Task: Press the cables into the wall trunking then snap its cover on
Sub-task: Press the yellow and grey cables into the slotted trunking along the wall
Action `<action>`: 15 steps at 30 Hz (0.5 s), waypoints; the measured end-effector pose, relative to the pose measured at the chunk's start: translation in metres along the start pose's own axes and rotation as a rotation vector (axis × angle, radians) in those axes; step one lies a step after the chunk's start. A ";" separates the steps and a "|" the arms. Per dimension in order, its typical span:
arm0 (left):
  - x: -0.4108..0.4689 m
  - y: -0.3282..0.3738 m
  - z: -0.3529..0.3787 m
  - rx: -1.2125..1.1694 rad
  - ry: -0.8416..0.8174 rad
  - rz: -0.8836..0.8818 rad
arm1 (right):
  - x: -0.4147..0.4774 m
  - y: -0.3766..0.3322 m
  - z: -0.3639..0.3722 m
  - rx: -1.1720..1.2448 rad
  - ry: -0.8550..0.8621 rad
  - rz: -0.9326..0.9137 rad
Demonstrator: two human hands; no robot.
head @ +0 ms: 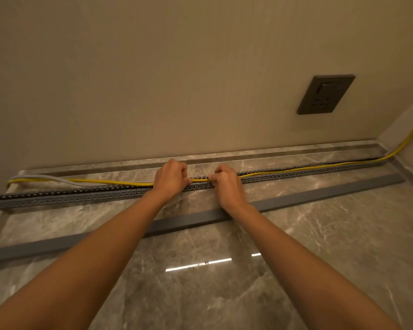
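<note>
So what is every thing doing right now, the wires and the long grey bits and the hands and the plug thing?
Yellow cable: pinched by both hands, partly out of the trunking on the left.
White cable: loose on the floor, outside the trunking.
Trunking: open, no cover on.
Cover: lying flat on the floor, not fitted.
Left hand: closed on the yellow cable.
Right hand: closed on the yellow cable.
Wall socket: nothing plugged in.

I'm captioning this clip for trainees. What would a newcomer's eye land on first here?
Probably the yellow cable along the slotted grey trunking at the wall's foot, pinched mid-run by the left hand and right hand. Next, the loose grey cover lying on the marble nearer the camera, and the dark socket upper right.
</note>
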State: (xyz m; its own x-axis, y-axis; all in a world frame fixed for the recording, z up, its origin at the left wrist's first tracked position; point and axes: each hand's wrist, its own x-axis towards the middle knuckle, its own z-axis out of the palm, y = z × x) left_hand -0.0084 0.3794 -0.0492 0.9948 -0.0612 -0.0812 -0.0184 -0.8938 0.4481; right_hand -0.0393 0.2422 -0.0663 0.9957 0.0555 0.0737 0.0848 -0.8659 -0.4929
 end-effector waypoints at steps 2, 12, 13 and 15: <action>0.001 0.002 0.001 -0.036 0.010 -0.045 | -0.004 -0.003 0.004 -0.036 0.031 -0.045; -0.003 -0.021 -0.010 -0.243 0.115 0.001 | 0.000 -0.010 -0.001 -0.118 -0.063 -0.011; -0.002 -0.025 -0.014 -0.250 0.118 0.005 | -0.001 -0.013 0.000 -0.117 -0.048 -0.012; 0.000 -0.039 -0.021 -0.236 0.088 -0.002 | -0.003 -0.023 0.004 -0.090 -0.015 -0.029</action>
State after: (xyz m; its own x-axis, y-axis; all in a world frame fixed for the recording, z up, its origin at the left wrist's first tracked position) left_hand -0.0053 0.4236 -0.0477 0.9999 -0.0113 -0.0092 -0.0028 -0.7647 0.6444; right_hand -0.0439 0.2645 -0.0589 0.9934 0.0881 0.0732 0.1105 -0.9052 -0.4104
